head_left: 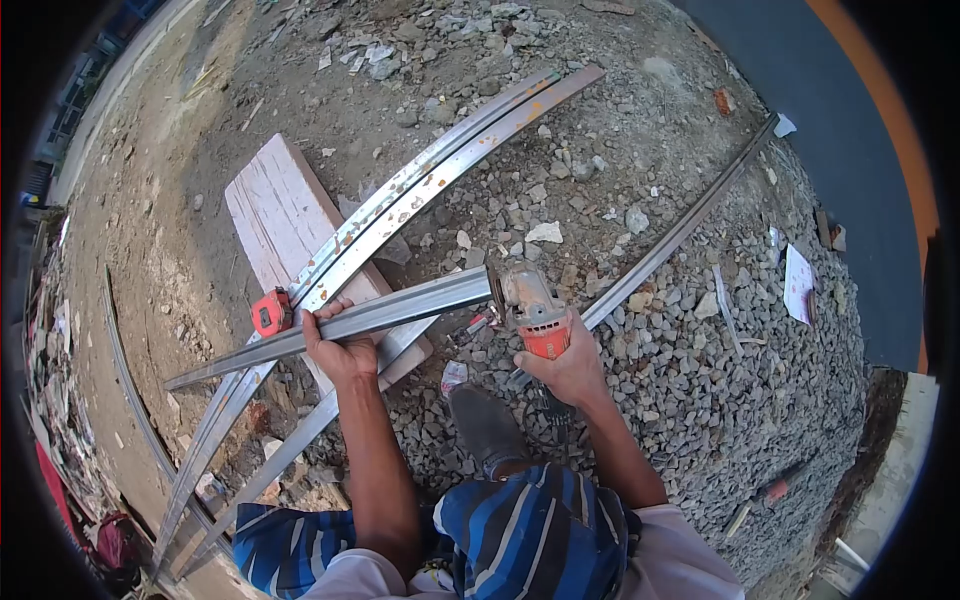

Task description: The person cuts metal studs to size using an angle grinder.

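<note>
Striped cloth spreads below left grip cradling grooved metal channel, right grip clenching grinder.

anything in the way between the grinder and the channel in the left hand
Nothing visible stands between them: the grinder, in the right hand, has its head right at the end of the channel.

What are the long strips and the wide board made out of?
The long strip in the left hand looks like bare metal, probably steel: it's grey and shiny, with crisp folded edges. The strips on the board seem to be metal too, with orangey, rust-like spots. The wide board looks like rough wood, pale pinkish and dull, with streaks like grain.
</note>
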